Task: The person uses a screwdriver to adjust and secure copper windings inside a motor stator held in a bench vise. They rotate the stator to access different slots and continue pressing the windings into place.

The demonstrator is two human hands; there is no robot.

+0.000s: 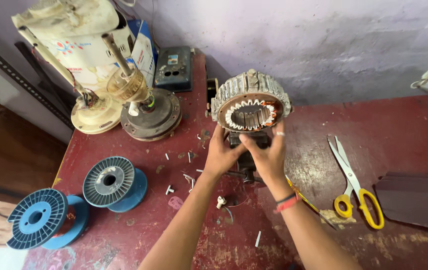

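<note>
Hands meet at the lower edge of a round motor stator (250, 101), which stands tilted on a dark stand at the back of the red worktop (399, 140). The left hand (221, 154) has its fingers (219, 133) curled up against the stator's lower left rim, touching it. The right hand (270, 156) spreads its fingers wide over the lower right, one reaching up beside the copper winding at the right of the ring.

As for progress, I judge the winding only partly done: copper shows on the right side of the core, while white slot liners line the rest and look unfilled. Whether a wire runs between the fingers cannot be told.

Two blue wire spools (115, 181) lie at the left, the nearer one carrying copper wire. Yellow-handled scissors (354, 187) lie open at the right, well apart from the hands. Small white scraps (169, 189) dot the worktop between spools and arms, and two old fan motors (150, 111) stand behind.
</note>
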